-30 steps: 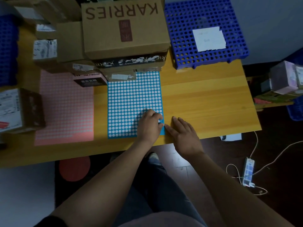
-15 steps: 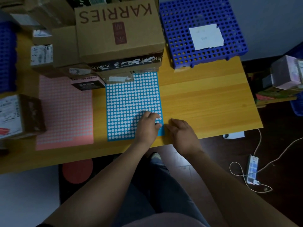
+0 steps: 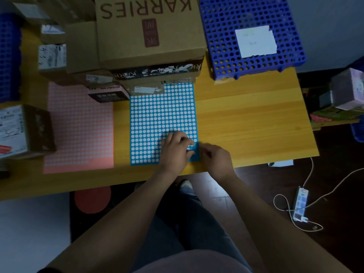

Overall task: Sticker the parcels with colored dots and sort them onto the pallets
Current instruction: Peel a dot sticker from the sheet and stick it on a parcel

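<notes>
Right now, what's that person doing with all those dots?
A person is working at the blue dot-sticker sheet on the wooden table. The left hand and right hand meet at its near right corner, fingers curled as if picking off a dot; whether one has come off is too small to tell. The KARRIES box sits on other parcels at the back, beside a blue pallet.

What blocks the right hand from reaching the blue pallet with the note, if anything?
Probably nothing: only bare tabletop shows between right hand and blue pallet; the KARRIES box stands left of that path.
</notes>
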